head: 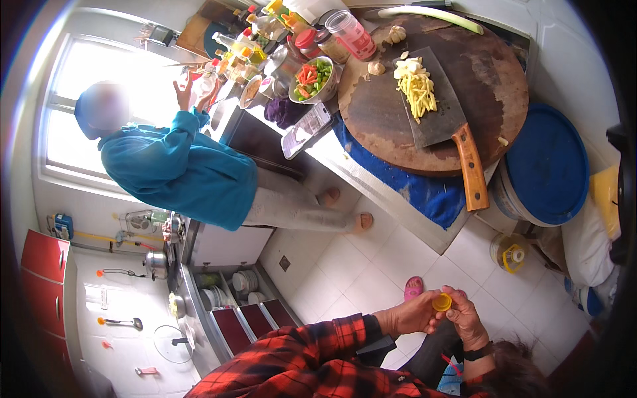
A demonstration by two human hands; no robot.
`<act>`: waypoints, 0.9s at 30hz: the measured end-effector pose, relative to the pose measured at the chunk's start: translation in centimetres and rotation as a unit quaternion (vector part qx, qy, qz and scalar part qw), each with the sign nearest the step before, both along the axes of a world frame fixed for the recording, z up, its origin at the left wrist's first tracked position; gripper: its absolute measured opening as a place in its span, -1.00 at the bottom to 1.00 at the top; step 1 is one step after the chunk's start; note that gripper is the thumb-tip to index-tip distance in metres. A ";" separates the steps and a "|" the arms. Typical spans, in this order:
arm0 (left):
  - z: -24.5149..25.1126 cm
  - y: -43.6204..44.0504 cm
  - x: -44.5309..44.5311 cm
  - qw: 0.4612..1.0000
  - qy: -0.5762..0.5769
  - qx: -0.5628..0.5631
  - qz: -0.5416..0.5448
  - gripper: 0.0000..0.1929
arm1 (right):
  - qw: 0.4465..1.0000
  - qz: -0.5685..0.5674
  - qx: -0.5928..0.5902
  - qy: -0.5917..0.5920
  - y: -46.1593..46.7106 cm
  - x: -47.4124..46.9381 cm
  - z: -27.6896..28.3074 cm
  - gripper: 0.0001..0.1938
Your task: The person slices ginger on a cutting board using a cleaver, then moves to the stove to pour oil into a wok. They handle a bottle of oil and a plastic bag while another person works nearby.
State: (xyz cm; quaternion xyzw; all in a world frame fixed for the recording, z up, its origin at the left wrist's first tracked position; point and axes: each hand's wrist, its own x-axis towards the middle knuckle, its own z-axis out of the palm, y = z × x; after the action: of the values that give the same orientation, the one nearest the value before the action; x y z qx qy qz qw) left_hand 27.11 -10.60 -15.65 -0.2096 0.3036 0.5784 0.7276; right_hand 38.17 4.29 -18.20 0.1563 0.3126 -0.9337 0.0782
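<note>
Both my hands are in view low in the picture, fingertips together around a small yellow plastic cap (pixel 442 301). My left hand (pixel 410 313) comes from a red-and-black plaid sleeve and grips the cap from the left. Opposite it, my right hand (pixel 467 321), with a black band on the wrist, pinches the cap's other side. The cap's round hollow face shows. Beyond them on the counter, a cleaver (pixel 438 119) lies flat on a round wooden chopping block (pixel 477 64). Its blade carries pale yellow strips (pixel 418 94) and garlic slices (pixel 408 67).
A person (pixel 174 164) in a blue jacket stands by the window. A bowl of cut peppers (pixel 314 82), a phone (pixel 306 130) and several bottles (pixel 249 49) line the counter. A blue-lidded bucket (pixel 547 164) and an oil jug (pixel 507 252) stand right of the block.
</note>
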 end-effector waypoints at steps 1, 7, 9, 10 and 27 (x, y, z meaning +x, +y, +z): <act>0.0 -0.1 0.0 1.000 0.003 0.008 -0.002 -0.50 | 1.000 0.001 0.004 0.003 0.1 -0.1 -0.1 -0.46; -1.0 0.5 1.3 1.000 0.003 0.000 -0.016 -0.47 | 0.997 0.033 0.055 0.042 1.2 0.3 -1.8 -0.51; -1.9 0.4 1.2 0.988 0.036 -0.121 -0.087 -0.59 | 0.991 0.007 0.125 -0.053 1.7 1.4 -4.3 -0.46; -2.3 -0.3 1.1 0.992 0.057 -0.096 -0.064 -0.64 | 0.995 -0.030 0.077 -0.063 2.5 2.0 -6.3 -0.47; -7.4 -14.0 -4.2 0.948 0.138 -0.286 -0.007 -0.68 | 0.576 -0.062 0.740 -0.342 19.7 5.6 -36.4 -0.41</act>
State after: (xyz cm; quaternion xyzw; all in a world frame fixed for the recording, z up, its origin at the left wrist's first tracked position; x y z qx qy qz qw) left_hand 22.87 -24.62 -23.04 -0.3253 0.5552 0.4854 0.5919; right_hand 43.81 23.98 -54.59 0.4867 0.8343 -0.2580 -0.0213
